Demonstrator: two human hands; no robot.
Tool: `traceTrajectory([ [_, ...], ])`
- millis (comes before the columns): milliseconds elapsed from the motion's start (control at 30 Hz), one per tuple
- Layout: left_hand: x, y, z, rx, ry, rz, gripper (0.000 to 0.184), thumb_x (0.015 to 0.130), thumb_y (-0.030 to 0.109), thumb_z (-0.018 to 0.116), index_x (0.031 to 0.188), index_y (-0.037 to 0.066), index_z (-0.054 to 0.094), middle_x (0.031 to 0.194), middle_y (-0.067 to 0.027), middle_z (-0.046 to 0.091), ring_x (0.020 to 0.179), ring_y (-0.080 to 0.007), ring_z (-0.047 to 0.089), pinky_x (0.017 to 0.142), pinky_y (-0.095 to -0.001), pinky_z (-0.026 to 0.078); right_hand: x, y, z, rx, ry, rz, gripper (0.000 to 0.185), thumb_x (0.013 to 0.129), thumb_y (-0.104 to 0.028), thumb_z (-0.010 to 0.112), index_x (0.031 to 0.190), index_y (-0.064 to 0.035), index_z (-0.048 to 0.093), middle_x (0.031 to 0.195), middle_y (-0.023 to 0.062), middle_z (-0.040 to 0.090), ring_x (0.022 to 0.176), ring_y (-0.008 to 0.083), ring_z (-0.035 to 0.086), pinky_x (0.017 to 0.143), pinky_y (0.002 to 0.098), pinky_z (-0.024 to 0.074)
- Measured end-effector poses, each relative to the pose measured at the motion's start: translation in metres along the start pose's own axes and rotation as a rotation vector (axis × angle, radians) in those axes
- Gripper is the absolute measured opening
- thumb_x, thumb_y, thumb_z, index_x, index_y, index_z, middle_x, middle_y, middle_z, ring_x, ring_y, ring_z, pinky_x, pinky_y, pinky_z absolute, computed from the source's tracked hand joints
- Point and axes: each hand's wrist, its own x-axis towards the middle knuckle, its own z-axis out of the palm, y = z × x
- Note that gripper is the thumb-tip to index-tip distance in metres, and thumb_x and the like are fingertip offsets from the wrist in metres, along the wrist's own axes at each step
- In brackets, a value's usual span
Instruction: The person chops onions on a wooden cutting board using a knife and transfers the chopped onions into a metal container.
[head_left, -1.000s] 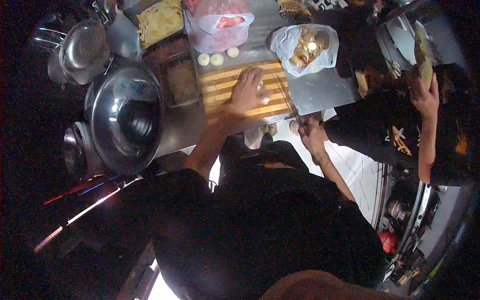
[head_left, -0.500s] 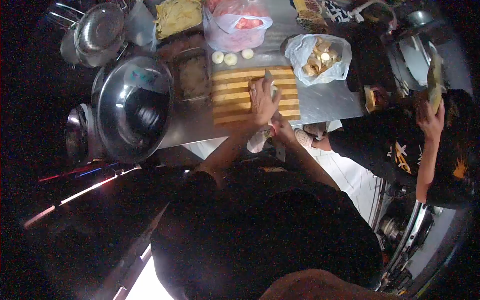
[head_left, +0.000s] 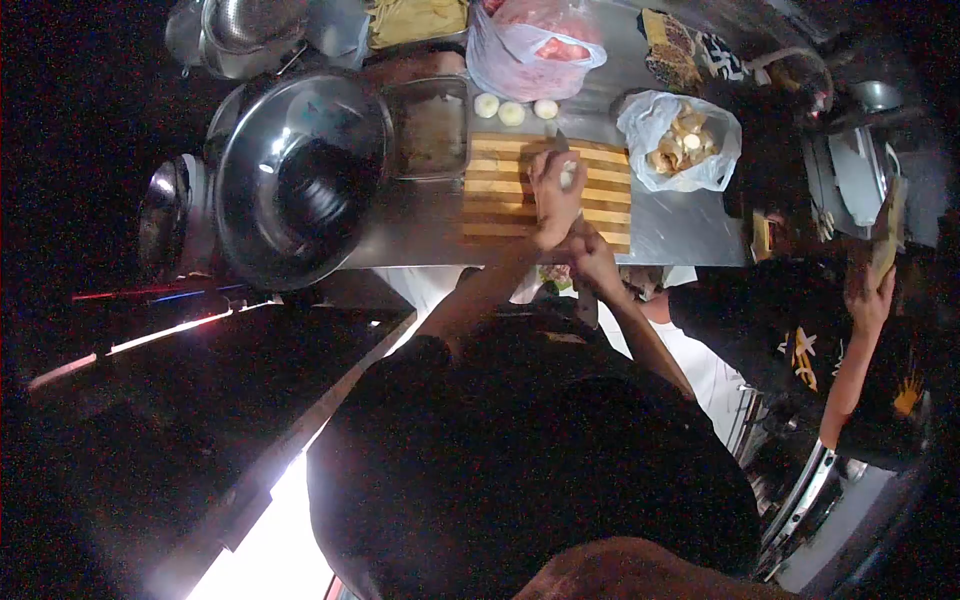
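My left hand is closed over a pale peeled onion on the striped wooden cutting board, and its fingers cover much of it. My right hand, at the board's near edge, is wrapped round the handle of a knife. The knife shows its tip beyond my left fingers; the middle of the blade is hidden by my hand. Past the board's far edge sit three whitish peeled onions. To the right, a plastic bag holds brown skins and a pale piece.
Left of the board are a rectangular tray and a large metal bowl. At the back stand a pink-filled bag and a container of yellowish strips. A co-worker's hand grips a long item at right.
The view has shifted, so the counter appears farther right. My left fingers, more spread before, are now curled round the onion. My right hand stays at the board's near edge.
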Motion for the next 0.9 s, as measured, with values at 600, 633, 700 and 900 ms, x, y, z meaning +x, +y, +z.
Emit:
traceTrajectory([
  [600,0.138,-0.109,-0.119,0.170,0.278,-0.110,0.027,0.081,0.017,0.060,0.103,0.002,0.058,0.107,-0.0162,0.059,0.101,-0.0326,0.054,0.090,-0.0399,0.041,0.114,-0.156,0.074,-0.482,-0.155,-0.295,0.023,0.082,-0.007,0.047,0.102,0.0022,0.053,0.067,0.0175,0.060,0.046,0.0225,0.059,0.041,0.0355,0.0472],
  [633,0.137,-0.109,-0.120,0.137,0.259,-0.108,0.027,0.081,0.018,0.061,0.103,0.002,0.057,0.107,-0.0166,0.058,0.101,-0.0327,0.054,0.090,-0.0399,0.041,0.114,-0.157,0.073,-0.462,-0.148,-0.328,0.022,0.082,-0.008,0.047,0.101,0.0028,0.053,0.067,0.0175,0.060,0.046,0.0221,0.059,0.040,0.0351,0.0471],
  [700,0.131,-0.092,-0.123,0.069,0.219,-0.103,0.028,0.082,0.020,0.062,0.103,0.002,0.056,0.108,-0.0174,0.058,0.102,-0.0329,0.053,0.089,-0.0398,0.041,0.120,-0.157,0.075,-0.397,-0.198,-0.325,0.022,0.083,-0.009,0.048,0.099,0.0038,0.054,0.066,0.0166,0.059,0.046,0.0207,0.058,0.040,0.0337,0.0469],
  [900,0.138,-0.062,-0.131,0.089,0.116,-0.016,0.033,0.082,0.027,0.064,0.105,0.006,0.054,0.099,-0.0150,0.058,0.098,-0.0316,0.053,0.085,-0.0393,0.041,0.109,-0.182,0.069,-0.107,-0.351,-0.081,0.024,0.081,-0.006,0.047,0.102,0.0032,0.055,0.064,0.0093,0.055,0.044,0.0155,0.052,0.039,0.0301,0.0460],
])
